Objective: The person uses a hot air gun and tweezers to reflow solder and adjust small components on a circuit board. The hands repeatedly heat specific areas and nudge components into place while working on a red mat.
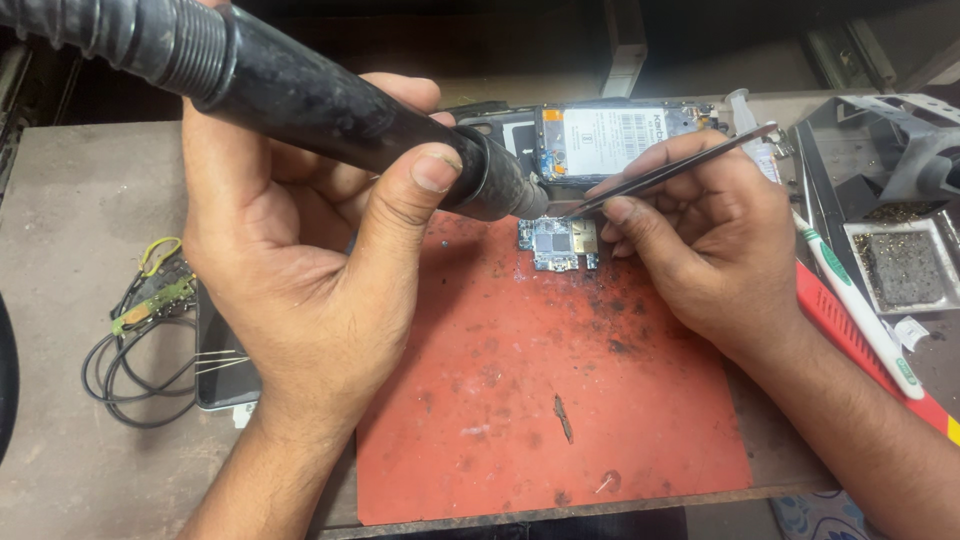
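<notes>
Circuit board (556,243) just under tweezers (672,170) in right hand (700,240).

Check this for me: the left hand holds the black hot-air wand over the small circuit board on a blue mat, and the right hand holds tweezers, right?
Not quite: the head view shows the mat is red, not blue. The rest stands.

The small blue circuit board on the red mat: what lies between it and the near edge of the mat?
In the head view, only bare red mat, stained with dark soot, lies below the small blue circuit board; no tool rests there.
</notes>
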